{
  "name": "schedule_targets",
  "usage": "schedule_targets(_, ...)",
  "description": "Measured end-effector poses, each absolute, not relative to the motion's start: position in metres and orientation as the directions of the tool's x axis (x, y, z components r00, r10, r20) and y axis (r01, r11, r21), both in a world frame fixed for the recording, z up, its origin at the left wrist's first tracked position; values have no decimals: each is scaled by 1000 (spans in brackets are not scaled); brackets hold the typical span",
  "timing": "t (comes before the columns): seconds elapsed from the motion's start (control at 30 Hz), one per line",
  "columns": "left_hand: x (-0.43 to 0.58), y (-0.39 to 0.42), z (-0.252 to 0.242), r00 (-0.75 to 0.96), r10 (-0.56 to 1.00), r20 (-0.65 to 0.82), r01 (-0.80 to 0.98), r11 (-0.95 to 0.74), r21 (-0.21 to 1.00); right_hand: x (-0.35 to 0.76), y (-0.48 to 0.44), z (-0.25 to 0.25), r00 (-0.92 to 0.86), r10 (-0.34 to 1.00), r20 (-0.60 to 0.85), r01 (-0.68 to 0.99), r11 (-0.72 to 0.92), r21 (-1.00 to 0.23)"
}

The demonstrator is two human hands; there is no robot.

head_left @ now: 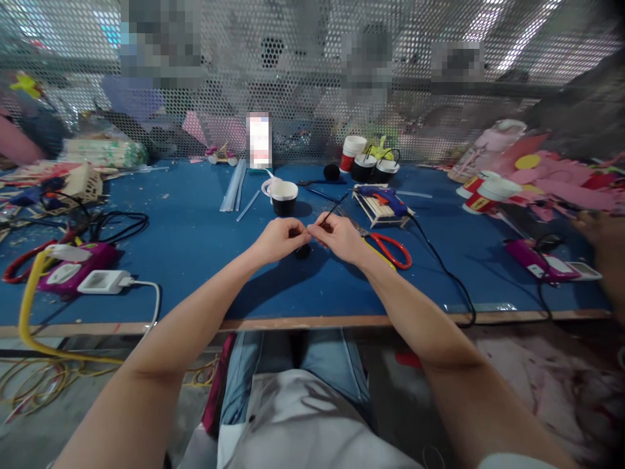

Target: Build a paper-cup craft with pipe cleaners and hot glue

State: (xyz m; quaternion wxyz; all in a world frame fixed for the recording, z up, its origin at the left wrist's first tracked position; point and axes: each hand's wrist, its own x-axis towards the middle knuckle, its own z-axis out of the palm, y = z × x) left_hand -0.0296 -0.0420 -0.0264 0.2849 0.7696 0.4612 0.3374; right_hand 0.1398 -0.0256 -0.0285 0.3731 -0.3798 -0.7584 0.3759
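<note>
Both my hands meet over the middle of the blue table [195, 260]. My left hand [279, 238] is closed in a pinch on a small black piece, with a black pom-pom [303, 251] just below its fingers. My right hand [340, 236] is closed on a thin black stick [334, 212] that slants up and to the right. The fingertips of the two hands almost touch.
Red-handled scissors [390, 249] lie right of my hands. A blue glue gun [385, 195] rests on a stick frame, its cord running to the table edge. A black paper cup [284, 197], more cups [364, 166], power strips [83, 277], pink foam shapes [551, 172] and a mesh screen surround them.
</note>
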Motion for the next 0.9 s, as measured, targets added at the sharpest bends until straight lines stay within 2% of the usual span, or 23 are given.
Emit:
schedule_targets(0.13, -29, -42, -29, 327, 887, 326, 584, -461, 668, 139, -24, -31, -389, 864, 320, 378, 466, -800)
schedule_targets(0.33, -25, -44, -30, 330, 877, 349, 607, -480, 634, 137, -22, -34, -351, 861, 369, 383, 491, -782)
schedule_targets(0.57, -25, -43, -32, 341, 878, 336, 592, -478, 649, 138, -22, -34, -376, 862, 339, 351, 471, -809)
schedule_targets(0.77, -28, -39, -35, 364, 895, 257, 497, -420, 759, 144, -20, -31, -476, 837, 269, 220, 409, -886)
schedule_targets(0.9, -27, -39, -35, 352, 884, 307, 548, -460, 699, 145, -17, -33, -431, 859, 276, 316, 431, -845)
